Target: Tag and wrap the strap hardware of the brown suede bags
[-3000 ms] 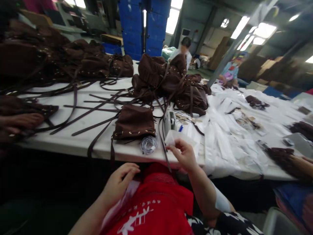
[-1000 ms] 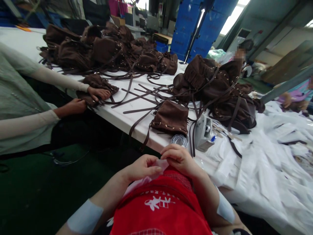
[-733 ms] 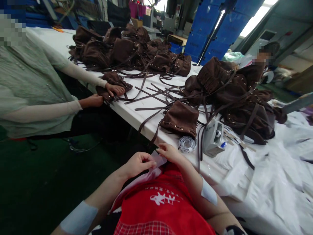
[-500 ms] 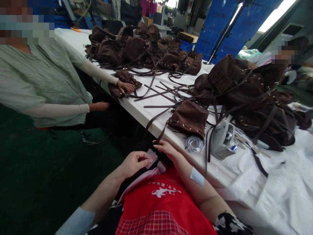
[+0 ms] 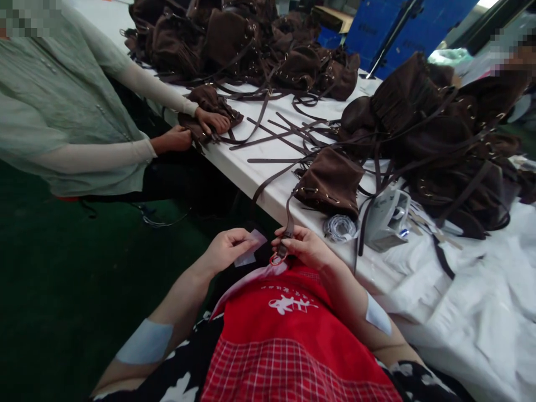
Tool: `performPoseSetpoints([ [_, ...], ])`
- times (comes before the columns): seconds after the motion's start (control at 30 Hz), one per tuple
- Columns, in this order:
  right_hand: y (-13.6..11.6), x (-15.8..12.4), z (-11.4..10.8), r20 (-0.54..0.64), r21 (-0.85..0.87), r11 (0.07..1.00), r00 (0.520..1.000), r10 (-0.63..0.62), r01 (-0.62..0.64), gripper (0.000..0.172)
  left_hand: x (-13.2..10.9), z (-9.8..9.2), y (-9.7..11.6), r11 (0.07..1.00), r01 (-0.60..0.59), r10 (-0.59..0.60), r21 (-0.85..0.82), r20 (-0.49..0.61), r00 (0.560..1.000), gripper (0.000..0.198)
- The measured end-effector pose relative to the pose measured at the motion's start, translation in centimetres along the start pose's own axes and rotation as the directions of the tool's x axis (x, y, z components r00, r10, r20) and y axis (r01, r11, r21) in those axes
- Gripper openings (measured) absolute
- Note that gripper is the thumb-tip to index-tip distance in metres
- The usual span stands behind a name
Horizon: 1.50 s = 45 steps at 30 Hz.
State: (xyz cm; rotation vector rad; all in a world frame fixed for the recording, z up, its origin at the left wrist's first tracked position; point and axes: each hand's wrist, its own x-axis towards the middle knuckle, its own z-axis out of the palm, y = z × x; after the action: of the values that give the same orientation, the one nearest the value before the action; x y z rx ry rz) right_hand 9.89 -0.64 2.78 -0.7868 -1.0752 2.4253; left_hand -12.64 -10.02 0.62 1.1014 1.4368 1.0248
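My left hand [image 5: 229,249] pinches a small piece of thin translucent plastic film [image 5: 247,258] between thumb and fingers. Beside it, my right hand [image 5: 309,245] is closed on the end of a dark brown strap [image 5: 289,211], where a reddish-looking metal ring [image 5: 276,259] hangs over my red apron [image 5: 268,318]. The strap runs up to a brown drawstring bag [image 5: 330,177] lying at the table's edge. The film and the strap end are close but apart.
A roll of pale tape or labels [image 5: 340,228] and a grey open packet [image 5: 387,223] sit by the bag. Brown bags [image 5: 444,134] are heaped at right, more [image 5: 234,44] at the back. A co-worker's hands [image 5: 213,120] rest on another bag at left.
My right hand has drawn the strap end nearer my body, and its ring now shows. My left hand still holds the film, slightly higher. The co-worker's lower hand has moved onto their bag.
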Motion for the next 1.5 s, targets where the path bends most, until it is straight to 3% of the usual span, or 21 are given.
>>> performPoseSetpoints([
  [0.37, 0.2, -0.8, 0.2, -0.023, 0.045, 0.995, 0.996, -0.091, 0.092, 0.046, -0.9, 1.7, 1.8, 0.996, -0.048, 0.052, 0.082, -0.055, 0.997, 0.029],
  [0.57, 0.2, -1.0, 0.8, -0.036, 0.016, 0.999, 0.999, -0.034, 0.034, 0.048, -1.5, 1.7, 2.0, 0.983, -0.116, 0.116, 0.144, 0.009, 0.993, 0.026],
  [0.77, 0.0, -1.5, 1.4, 0.014, 0.013, 0.999, 0.999, -0.051, 0.051, 0.054, -2.2, 1.3, 2.4, 0.972, -0.163, 0.16, 0.171, 0.028, 0.987, 0.019],
  [1.07, -0.1, -1.9, 1.0, 0.075, 0.144, 0.989, 0.997, -0.03, 0.019, 0.056, -2.6, 1.1, 2.7, 0.987, -0.11, 0.101, 0.119, 0.076, 0.992, 0.014],
  [1.17, 0.1, -1.8, 0.7, 0.078, 0.14, 0.989, 0.995, -0.064, 0.053, 0.054, -2.6, 1.2, 3.1, 0.998, -0.06, 0.065, -0.032, 0.154, 0.986, 0.012],
  [1.27, 0.6, -1.5, 0.6, 0.02, 0.037, 0.99, 0.991, -0.134, 0.133, 0.051, -2.4, 1.7, 3.7, 0.993, -0.058, 0.086, -0.101, 0.3, 0.95, 0.013],
  [1.37, 1.2, -1.2, 0.6, -0.04, -0.108, 0.975, 0.979, -0.202, 0.197, 0.05, -2.0, 3.2, 4.2, 0.99, -0.129, 0.101, 0.052, 0.36, 0.927, 0.016],
  [1.5, 1.8, -1.2, 0.1, -0.059, -0.195, 0.947, 0.961, -0.269, 0.254, 0.052, -1.2, 5.3, 4.2, 0.913, -0.229, 0.132, 0.338, 0.285, 0.949, 0.024],
])
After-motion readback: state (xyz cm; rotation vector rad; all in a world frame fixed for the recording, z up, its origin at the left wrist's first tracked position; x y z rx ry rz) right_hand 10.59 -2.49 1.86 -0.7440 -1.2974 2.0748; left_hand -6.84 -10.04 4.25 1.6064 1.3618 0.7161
